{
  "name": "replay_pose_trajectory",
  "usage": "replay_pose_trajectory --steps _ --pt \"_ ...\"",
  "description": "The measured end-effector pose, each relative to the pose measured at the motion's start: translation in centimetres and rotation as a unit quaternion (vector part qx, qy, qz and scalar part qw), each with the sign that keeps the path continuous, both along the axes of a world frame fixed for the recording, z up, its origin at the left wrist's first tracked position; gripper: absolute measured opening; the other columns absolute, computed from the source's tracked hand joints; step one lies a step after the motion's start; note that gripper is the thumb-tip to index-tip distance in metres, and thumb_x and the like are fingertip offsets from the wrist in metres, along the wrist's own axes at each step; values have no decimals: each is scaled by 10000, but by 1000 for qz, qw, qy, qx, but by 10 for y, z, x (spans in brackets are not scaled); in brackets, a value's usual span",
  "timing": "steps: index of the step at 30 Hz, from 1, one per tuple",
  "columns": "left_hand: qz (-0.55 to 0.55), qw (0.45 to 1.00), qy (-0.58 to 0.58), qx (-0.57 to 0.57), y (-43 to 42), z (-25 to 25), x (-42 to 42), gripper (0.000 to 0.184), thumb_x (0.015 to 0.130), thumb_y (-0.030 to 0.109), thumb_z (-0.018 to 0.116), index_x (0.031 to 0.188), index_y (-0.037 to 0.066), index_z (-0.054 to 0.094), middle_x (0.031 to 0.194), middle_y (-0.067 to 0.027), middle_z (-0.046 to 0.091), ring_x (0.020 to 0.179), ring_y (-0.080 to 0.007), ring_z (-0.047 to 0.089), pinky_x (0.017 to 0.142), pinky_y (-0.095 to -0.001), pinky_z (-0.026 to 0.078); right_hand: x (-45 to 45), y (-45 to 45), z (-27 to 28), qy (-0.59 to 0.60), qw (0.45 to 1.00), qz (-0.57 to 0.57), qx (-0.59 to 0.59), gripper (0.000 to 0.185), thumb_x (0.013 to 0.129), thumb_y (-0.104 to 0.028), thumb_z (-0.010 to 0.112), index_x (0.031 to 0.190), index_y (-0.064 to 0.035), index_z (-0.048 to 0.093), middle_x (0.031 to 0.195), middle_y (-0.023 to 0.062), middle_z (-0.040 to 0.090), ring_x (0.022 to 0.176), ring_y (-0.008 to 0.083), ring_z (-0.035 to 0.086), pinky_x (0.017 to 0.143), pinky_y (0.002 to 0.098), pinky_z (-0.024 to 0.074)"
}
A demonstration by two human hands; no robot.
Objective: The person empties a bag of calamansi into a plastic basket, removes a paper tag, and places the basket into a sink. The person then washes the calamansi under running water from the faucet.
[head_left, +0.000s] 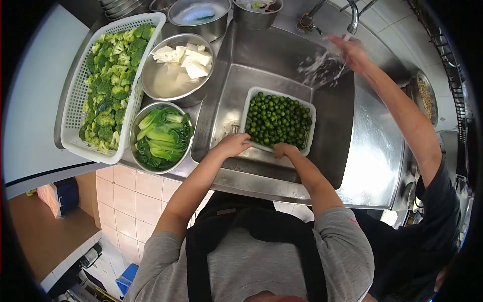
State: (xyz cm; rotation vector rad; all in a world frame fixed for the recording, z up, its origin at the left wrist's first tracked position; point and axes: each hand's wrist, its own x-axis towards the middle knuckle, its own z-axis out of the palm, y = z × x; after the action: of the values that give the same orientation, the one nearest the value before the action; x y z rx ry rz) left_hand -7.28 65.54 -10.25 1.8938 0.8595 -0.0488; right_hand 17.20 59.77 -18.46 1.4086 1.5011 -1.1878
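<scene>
A white plastic basket (314,121) full of small round green citrus fruits, like calamansi or limes (277,119), sits in the steel sink (226,108). My left hand (234,145) grips the basket's near left corner. On the near rim, right of its middle, my right hand (285,150) has its fingers curled over the edge. Some fingertips of both hands are hidden against the basket.
Another person's hand (352,53) is under the tap (353,25), with water splashing into the sink. To the left stand a white basket of broccoli (113,85), a bowl of tofu-like white blocks (196,61) and a bowl of leafy greens (163,136). A water-filled bowl (198,12) stands behind.
</scene>
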Motion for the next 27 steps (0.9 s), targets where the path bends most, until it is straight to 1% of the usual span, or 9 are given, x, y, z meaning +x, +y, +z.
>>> replay_pose_trajectory --steps 2,3,4,6,7,11,17,19,27 --pt "2 998 32 47 -2 -1 0 399 814 327 537 1098 46 541 1045 -162 585 1000 -317 536 846 -397 422 7 -12 -28 22 997 -34 -65 253 823 -173 515 1004 -17 597 1027 101 615 851 258 593 717 405 473" --pt "3 999 30 43 -3 1 1 399 814 327 537 1098 46 541 1045 -162 585 1000 -317 536 846 -397 422 10 -20 -38 46 988 -71 -129 286 826 -197 520 1042 -23 589 1071 90 605 884 256 586 738 406 473" --pt "1 998 52 32 -2 7 2 403 815 326 535 1106 47 537 1057 -159 581 1009 -317 531 854 -397 418 5 -23 -33 43 988 -71 -132 286 826 -197 520 1042 -23 589 1071 90 605 884 256 586 738 406 473" --pt "-1 997 74 25 1 13 3 407 817 326 533 1114 48 533 1068 -155 577 1017 -317 526 863 -397 414 -13 -21 -21 1 979 26 -201 348 842 -274 504 1094 -46 576 1142 69 574 972 251 558 797 422 464" --pt "-2 997 79 25 2 13 4 407 820 328 528 1115 47 533 1076 -153 574 1024 -317 523 868 -397 411 -17 -21 -25 18 979 45 -200 400 847 -334 492 1135 -64 559 1156 73 563 1037 254 528 839 437 454" --pt "-8 996 81 37 1 9 3 415 825 337 527 1135 60 530 1065 -168 576 1025 -318 521 877 -386 403 -15 -25 -31 15 980 25 -199 408 842 -349 506 1135 -71 559 1163 74 558 1067 248 516 846 447 453" --pt "-25 995 86 50 1 7 3 438 826 338 523 1152 46 519 1066 -168 575 1026 -314 519 887 -384 397 4 -21 -16 47 971 -104 -208 367 814 -297 555 1099 -67 579 1086 100 596 960 230 578 788 426 489" --pt "-27 995 89 44 2 6 5 442 826 337 523 1154 41 517 1067 -170 575 1031 -314 516 888 -381 397 7 -17 -1 92 956 -214 -178 326 801 -252 563 1040 -32 597 1003 108 619 889 218 600 726 387 515" --pt "-8 995 95 -7 5 17 10 431 832 330 518 1155 44 517 1083 -171 568 1057 -310 502 891 -373 395 3 -14 25 169 924 -326 -104 228 818 -123 494 956 23 603 864 129 638 725 210 629 610 325 540"
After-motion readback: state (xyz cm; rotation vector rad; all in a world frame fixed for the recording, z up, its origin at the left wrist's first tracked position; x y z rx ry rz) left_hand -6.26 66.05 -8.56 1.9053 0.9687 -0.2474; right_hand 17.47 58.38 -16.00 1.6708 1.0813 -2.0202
